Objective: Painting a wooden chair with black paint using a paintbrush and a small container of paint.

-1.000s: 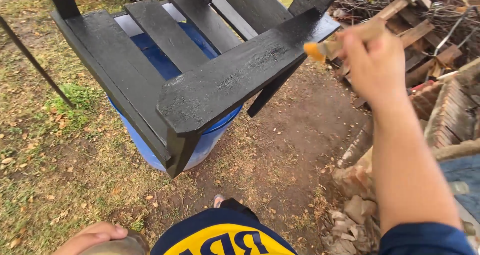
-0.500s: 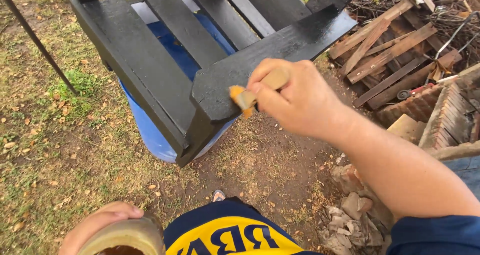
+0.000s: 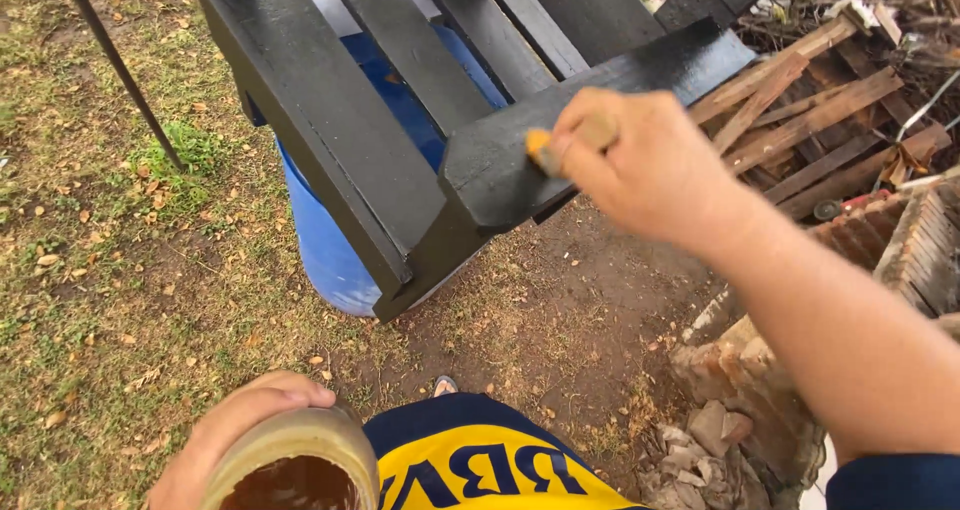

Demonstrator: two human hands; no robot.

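Looking down from my head camera, my right hand (image 3: 645, 165) is closed around a small paintbrush with a pale wooden handle and orange-yellow ferrule (image 3: 545, 147), fingers curled tight about the handle so that little of it shows. The brush's long axis runs roughly left to right across the picture, its working end pointing left and touching the near end of a black-painted wooden slat (image 3: 600, 90), which slants from lower left up toward the upper right. That slat belongs to a black-painted wooden pallet frame (image 3: 330, 120) whose other boards run in about the same diagonal direction, and the frame lies tilted over a blue plastic barrel (image 3: 325, 245) standing on the ground. At the bottom left, my left hand (image 3: 235, 435) wraps around a round tan container of dark brown liquid (image 3: 295, 465), held upright with its open mouth facing up, just beside my yellow and dark blue shirt (image 3: 480, 465). To the right lies a heap of bare wooden planks (image 3: 810, 110), and near my forearm sits a pile of broken bricks and rubble (image 3: 730, 410) on the dirt and patchy grass (image 3: 110, 270).
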